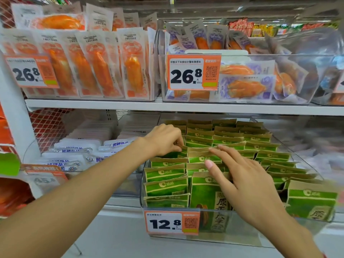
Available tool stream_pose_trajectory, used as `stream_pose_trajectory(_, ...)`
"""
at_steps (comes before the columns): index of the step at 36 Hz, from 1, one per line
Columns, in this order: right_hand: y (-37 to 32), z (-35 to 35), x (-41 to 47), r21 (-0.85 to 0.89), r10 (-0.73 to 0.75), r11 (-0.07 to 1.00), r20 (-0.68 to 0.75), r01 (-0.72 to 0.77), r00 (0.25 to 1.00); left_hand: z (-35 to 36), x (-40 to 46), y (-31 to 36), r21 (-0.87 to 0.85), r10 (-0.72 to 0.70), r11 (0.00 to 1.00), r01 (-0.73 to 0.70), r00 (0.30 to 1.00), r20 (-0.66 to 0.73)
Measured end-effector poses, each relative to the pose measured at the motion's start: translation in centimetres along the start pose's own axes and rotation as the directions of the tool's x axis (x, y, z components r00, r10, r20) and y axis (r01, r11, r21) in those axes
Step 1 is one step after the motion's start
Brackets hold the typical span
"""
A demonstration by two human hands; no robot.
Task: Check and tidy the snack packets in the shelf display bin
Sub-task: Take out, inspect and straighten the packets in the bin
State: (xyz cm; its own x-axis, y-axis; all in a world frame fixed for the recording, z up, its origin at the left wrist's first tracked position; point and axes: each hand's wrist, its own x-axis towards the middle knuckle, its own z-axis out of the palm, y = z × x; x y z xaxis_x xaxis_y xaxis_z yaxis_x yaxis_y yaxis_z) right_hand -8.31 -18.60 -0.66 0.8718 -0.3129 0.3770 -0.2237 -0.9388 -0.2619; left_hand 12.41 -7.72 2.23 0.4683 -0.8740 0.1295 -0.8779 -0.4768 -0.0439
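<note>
A clear display bin [242, 237] on the lower shelf holds several rows of green and brown snack packets [258, 146], standing upright. My left hand [163, 140] reaches into the left row and pinches the top edge of one packet with curled fingers. My right hand [240, 175] lies over the middle row, fingers straight, fingertips touching the top of a packet [202, 157]. A larger packet [206, 194] stands at the bin's front, partly behind my right hand.
An orange price tag reading 12.8 [172, 223] hangs on the bin's front. Left of it is a bin of white and blue packets [74, 153]. The upper shelf [186, 107] carries bins of orange snack packs with 26.8 tags [193, 72].
</note>
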Motion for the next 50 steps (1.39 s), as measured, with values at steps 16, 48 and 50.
stream_pose_trajectory(16, 0.2, 0.1, -0.3, 0.032, 0.005, 0.999, -0.003, -0.005, 1.000, -5.1, -0.4, -1.9, 0.133, 0.033, 0.990, -0.050, 0.991, 0.130)
stream_pose_trajectory(48, 0.1, 0.3, -0.7, 0.063, 0.022, 0.998, -0.049, -0.019, 0.999, -0.8, -1.1, -1.7, -0.143, -0.006, 0.990, 0.015, 0.998, 0.061)
stream_pose_trajectory(50, 0.0, 0.4, -0.7, 0.062, 0.021, 0.998, -0.054, -0.018, 0.998, -1.1, -1.6, -1.8, -0.223, -0.063, 0.974, 0.036, 0.991, -0.119)
